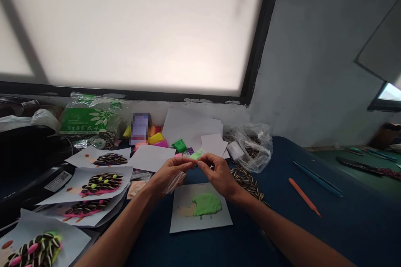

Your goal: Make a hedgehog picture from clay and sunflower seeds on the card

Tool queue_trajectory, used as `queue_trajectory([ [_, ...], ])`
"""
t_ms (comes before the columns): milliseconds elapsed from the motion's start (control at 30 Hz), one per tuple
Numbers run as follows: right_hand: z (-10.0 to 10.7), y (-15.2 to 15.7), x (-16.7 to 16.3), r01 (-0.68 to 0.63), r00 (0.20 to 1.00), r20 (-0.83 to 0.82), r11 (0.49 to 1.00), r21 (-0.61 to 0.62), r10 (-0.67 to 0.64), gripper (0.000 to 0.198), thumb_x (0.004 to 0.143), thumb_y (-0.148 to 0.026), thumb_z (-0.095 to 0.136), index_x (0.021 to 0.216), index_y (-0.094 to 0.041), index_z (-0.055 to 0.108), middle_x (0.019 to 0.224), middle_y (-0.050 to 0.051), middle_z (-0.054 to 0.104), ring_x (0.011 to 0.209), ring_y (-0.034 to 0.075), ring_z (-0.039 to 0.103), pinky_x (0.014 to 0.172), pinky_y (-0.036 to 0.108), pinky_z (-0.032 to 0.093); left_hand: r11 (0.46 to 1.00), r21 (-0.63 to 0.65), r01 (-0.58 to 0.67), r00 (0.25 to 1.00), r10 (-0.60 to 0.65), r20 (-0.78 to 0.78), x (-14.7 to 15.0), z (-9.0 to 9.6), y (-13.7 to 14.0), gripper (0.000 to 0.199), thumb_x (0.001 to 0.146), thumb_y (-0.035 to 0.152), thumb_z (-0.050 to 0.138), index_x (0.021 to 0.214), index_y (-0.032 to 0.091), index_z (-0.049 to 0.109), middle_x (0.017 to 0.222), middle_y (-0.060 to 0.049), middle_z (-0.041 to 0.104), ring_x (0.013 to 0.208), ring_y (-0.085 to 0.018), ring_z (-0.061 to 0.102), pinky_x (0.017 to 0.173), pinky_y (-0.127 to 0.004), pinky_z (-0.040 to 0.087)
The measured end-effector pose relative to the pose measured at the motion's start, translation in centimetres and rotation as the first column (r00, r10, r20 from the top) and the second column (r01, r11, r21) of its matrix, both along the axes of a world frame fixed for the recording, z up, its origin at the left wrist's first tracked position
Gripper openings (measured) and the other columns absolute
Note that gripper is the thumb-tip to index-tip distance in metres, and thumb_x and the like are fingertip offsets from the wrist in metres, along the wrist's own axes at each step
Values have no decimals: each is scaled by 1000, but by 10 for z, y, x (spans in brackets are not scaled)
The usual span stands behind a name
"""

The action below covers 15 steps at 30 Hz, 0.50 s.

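Left hand (pixel 171 169) curls round clear plastic (pixel 174 182); right hand (pixel 217 173) beside it, fingertips pinched, contents unclear. Best pinch lightly, clear of the green clay (pixel 206 204) just nearside of both.

Across the far side, lit softly through a broad, milky-white window pane (pixel 140 29) edged by a thick black frame (pixel 261 37). Now right, along a plain grey wall (pixel 313 58), much dimmer. And down, near, onto a dark-blue tabletop (pixel 272 229), with a flat, dull-green surface (pixel 372 181) at right.
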State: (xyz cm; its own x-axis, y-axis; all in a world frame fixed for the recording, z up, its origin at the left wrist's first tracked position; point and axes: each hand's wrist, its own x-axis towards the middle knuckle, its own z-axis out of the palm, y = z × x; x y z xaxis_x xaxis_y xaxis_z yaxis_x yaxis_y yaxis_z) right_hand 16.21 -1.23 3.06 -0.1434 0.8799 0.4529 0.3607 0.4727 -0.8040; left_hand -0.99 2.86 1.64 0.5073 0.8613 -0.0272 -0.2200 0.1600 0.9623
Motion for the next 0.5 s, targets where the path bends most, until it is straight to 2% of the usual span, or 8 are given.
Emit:
queue_trajectory([
  [100, -2, 2, 1, 4, 1000, -12, 1000, -5, -4, 27, 92, -35, 53, 75, -17, 63, 69, 0, 57, 63, 13, 48, 59, 24, 38, 1000, -2, -19, 1000, 19, -6, 0, -2, 1, 48, 50, 45, 90, 80, 14, 70, 60, 4, 56, 37, -3, 36, 38, -20, 21],
  [267, -3, 2, 1, -15, 1000, -24, 1000, -21, 14, 26, 91, -36, 54, 77, -17, 64, 71, 0, 60, 66, 13, 51, 61, 25, 42, 1000, 12, -7, 1000, 7, -6, 2, 0, 0, 47, 61, 57, 81, 64, 15, 60, 58, 4, 53, 38, -4, 36, 37, -21, 19],
  [400, 0, -2, -2, -52, 999, -18, 998, -38, 51, 17, 85, -33, 64, 86, -17, 68, 80, 2, 66, 71, 14, 56, 63, 25, 44, 999, 21, 40, 999, -40, -16, 3, 2, -3, 48, 64, 58, 79, 58, 16, 56, 48, 7, 42, 38, -4, 33, 37, -22, 17],
  [500, 3, -5, -4, -67, 998, -5, 996, -50, 67, 13, 82, -31, 68, 85, -18, 69, 81, 2, 67, 69, 14, 57, 60, 24, 44, 995, 30, 92, 995, -91, -39, 3, 2, -4, 47, 64, 57, 79, 59, 15, 60, 42, 9, 35, 35, -4, 25, 38, -23, 16],
])
